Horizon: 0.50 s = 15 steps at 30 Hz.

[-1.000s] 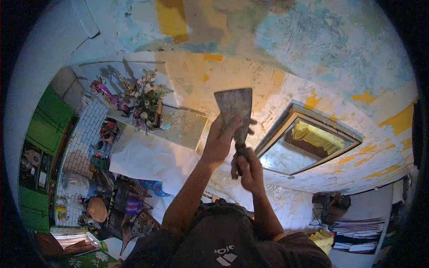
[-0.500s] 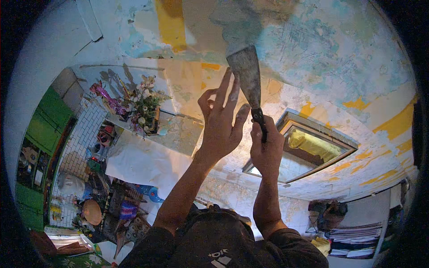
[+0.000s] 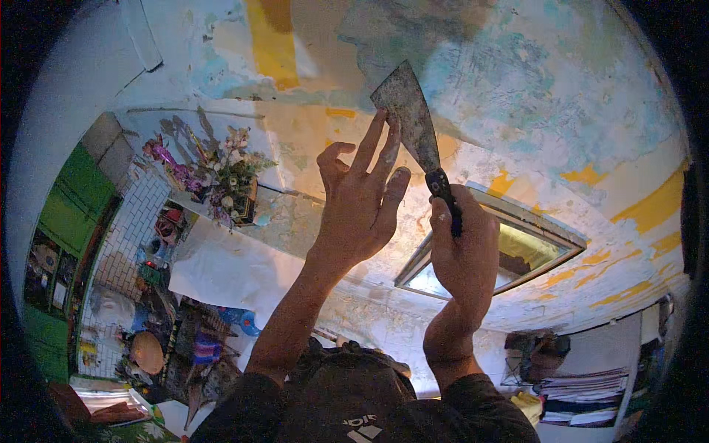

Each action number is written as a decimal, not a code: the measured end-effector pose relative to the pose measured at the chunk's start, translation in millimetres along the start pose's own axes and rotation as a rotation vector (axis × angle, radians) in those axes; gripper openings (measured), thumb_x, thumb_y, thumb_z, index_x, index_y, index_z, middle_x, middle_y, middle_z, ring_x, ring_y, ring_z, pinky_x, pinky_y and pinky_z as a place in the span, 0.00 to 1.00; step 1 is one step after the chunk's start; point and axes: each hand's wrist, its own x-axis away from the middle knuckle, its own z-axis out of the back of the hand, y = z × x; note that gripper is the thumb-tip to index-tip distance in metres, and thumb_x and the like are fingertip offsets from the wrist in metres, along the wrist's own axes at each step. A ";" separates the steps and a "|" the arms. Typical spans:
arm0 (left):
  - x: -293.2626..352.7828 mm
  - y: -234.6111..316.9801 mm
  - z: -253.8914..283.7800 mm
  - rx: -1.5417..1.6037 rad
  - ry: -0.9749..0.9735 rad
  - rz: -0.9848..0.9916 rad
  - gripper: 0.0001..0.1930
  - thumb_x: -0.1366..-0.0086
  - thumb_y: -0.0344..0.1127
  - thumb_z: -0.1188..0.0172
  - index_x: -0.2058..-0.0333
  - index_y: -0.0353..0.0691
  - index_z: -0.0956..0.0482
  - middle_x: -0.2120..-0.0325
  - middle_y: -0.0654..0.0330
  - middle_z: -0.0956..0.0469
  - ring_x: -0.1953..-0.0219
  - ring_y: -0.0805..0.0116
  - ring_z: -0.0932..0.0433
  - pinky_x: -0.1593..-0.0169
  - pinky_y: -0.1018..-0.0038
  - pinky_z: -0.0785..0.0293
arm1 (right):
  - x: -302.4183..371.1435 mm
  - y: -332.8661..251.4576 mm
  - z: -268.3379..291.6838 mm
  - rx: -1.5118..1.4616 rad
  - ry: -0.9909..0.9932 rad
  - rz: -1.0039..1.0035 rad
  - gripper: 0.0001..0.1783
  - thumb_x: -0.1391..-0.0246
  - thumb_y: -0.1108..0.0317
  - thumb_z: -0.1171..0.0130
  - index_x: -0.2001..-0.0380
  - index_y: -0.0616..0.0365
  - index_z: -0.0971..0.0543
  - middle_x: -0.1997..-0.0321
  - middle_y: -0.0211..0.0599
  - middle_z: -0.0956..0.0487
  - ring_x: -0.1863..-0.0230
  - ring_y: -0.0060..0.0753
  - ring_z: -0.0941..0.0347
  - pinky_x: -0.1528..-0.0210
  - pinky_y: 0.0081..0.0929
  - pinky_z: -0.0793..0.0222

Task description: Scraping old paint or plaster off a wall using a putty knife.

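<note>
From my distant seat, the flaking wall (image 3: 517, 81) fills most of the upper view, in worn turquoise, white and yellow patches, with a white sheet (image 3: 221, 262) off to the left and a framed mirror (image 3: 535, 247) behind the right hand (image 3: 467, 240). A flower arrangement (image 3: 235, 173) sits farther left, well apart from the work. Over the last second I have watched the right hand come up and roll over, so its back now faces me and the wrist bends sharply. It is wrapped firmly around the handle, thumb laid along it. The left hand (image 3: 360, 210), which was across the metal a second ago, is now spread and grasps nothing; two fingertips seem to meet the blade's left edge, though I can't tell whether they press. The wide-bladed putty knife (image 3: 417, 125) itself stands between the hands and, to my eye, short of the wall, tilted further leftward than half a second ago. I judge that the steel is being felt or wiped by hand here, with scraping paused. Smallest, the dark handle (image 3: 441, 188) shows just above the thumb.
</note>
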 end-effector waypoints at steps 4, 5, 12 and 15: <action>-0.2 1.0 -2.1 -0.020 0.075 0.001 0.26 0.32 0.44 0.57 0.38 0.38 0.39 0.35 0.55 0.46 0.51 0.55 0.44 0.42 0.63 0.51 | -2.4 -6.7 4.8 0.057 0.008 0.155 0.06 0.46 0.70 0.47 0.70 0.62 0.31 0.85 0.49 0.28 0.81 0.56 0.29 0.77 0.47 0.36; 0.9 0.8 -2.2 -0.031 0.075 0.017 0.26 0.32 0.44 0.58 0.38 0.38 0.40 0.35 0.55 0.47 0.52 0.55 0.44 0.42 0.63 0.51 | -3.2 -6.7 5.6 0.071 -0.012 0.163 0.07 0.46 0.70 0.47 0.70 0.63 0.31 0.85 0.50 0.28 0.81 0.57 0.29 0.77 0.48 0.36; 2.2 -1.0 -3.9 0.036 0.014 -0.020 0.27 0.31 0.44 0.59 0.37 0.38 0.41 0.34 0.54 0.49 0.54 0.57 0.45 0.43 0.63 0.51 | -10.6 -1.6 8.9 -0.026 -0.039 0.055 0.07 0.47 0.70 0.46 0.70 0.63 0.30 0.86 0.51 0.29 0.80 0.59 0.30 0.75 0.49 0.37; 1.4 -1.9 -2.9 -0.019 0.062 -0.015 0.27 0.31 0.44 0.59 0.37 0.38 0.42 0.34 0.54 0.49 0.54 0.57 0.45 0.43 0.63 0.51 | -11.7 -1.9 8.4 0.014 -0.041 0.132 0.06 0.47 0.71 0.47 0.70 0.63 0.29 0.86 0.50 0.29 0.80 0.58 0.30 0.76 0.47 0.37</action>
